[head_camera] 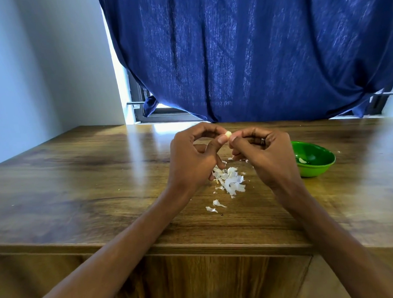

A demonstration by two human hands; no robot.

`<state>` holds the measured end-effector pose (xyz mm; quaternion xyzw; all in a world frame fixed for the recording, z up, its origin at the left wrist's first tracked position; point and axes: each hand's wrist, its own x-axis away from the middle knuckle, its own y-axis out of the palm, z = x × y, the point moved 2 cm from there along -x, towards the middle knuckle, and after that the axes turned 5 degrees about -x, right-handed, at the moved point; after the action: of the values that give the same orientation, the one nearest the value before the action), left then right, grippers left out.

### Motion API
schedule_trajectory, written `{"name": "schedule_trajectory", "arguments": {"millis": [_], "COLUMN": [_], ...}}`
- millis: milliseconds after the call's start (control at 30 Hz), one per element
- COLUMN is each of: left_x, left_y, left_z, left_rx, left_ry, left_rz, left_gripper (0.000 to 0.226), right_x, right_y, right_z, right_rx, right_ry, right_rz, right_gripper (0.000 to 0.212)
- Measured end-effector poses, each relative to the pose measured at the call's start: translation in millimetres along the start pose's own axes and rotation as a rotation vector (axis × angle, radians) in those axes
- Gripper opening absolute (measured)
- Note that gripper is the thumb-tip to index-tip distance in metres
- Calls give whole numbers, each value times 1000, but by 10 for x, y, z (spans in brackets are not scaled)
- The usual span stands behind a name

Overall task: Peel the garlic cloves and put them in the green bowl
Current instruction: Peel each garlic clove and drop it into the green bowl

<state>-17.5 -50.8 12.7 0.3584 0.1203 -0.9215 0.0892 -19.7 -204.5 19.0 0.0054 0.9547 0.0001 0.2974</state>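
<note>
A small pale garlic clove [228, 133] is held up above the wooden table [79, 176], pinched between the fingertips of both hands. My left hand [191, 158] holds it from the left with thumb and forefinger. My right hand [263, 155] pinches it from the right; a ring shows on one finger. The green bowl [315, 166] stands on the table just right of my right hand, with at least one peeled clove [302, 160] inside. My right hand hides part of the bowl's left rim.
A heap of white garlic skins [229, 181] lies on the table below my hands, with a few loose flakes [216, 206] nearer to me. A blue curtain [254, 56] hangs behind the table's far edge. The near table edge runs under my forearms.
</note>
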Motion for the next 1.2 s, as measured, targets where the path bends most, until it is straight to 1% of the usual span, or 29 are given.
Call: {"name": "schedule_trajectory", "arguments": {"millis": [167, 233, 367, 667, 800, 1200], "left_x": [28, 17, 10, 14, 29, 25], "left_y": [9, 1, -10, 19, 35, 27], "left_z": [14, -4, -18, 8, 39, 46], "left_rx": [-165, -196, -184, -196, -202, -126], "left_ry": [209, 250, 244, 272, 294, 223], "left_rz": [43, 57, 66, 61, 75, 29], "left_gripper": [15, 18, 17, 15, 15, 18], "right_x": [-4, -6, -7, -27, -15, -18], "right_y": [8, 12, 21, 16, 27, 29], "right_z": [-21, -27, -16, 4, -18, -22], "right_rx": [-19, -27, -6, 22, 15, 51], "right_ry": [23, 31, 45, 57, 40, 28], "right_rz": [0, -11, -22, -15, -31, -51], "right_gripper": [5, 3, 3, 12, 8, 7]}}
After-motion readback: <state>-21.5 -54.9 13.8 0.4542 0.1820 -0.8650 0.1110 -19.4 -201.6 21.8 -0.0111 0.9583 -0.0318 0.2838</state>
